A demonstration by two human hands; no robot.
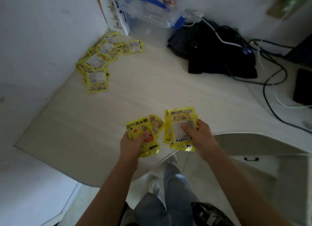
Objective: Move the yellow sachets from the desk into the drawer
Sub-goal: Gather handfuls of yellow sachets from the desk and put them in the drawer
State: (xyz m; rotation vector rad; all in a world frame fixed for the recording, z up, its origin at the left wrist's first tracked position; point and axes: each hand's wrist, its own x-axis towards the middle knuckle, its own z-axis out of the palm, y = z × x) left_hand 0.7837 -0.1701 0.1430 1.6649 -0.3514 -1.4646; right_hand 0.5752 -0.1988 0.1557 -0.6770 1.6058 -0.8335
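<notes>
My left hand (135,143) grips a fanned bunch of yellow sachets (143,126) just above the desk's front edge. My right hand (198,134) holds a second stack of yellow sachets (181,119), thumb pressed on the top one. Both bunches hover over the white desk (152,90). Several more yellow sachets (101,62) lie scattered in the far left corner against the wall. A drawer front with a black handle (251,159) shows below the desk at right, closed.
A black bag (217,51) with white and black cables (270,77) draped over it sits at the back right. A clear plastic box with blue clips (152,18) stands at the back. A dark device (303,87) lies at the right edge.
</notes>
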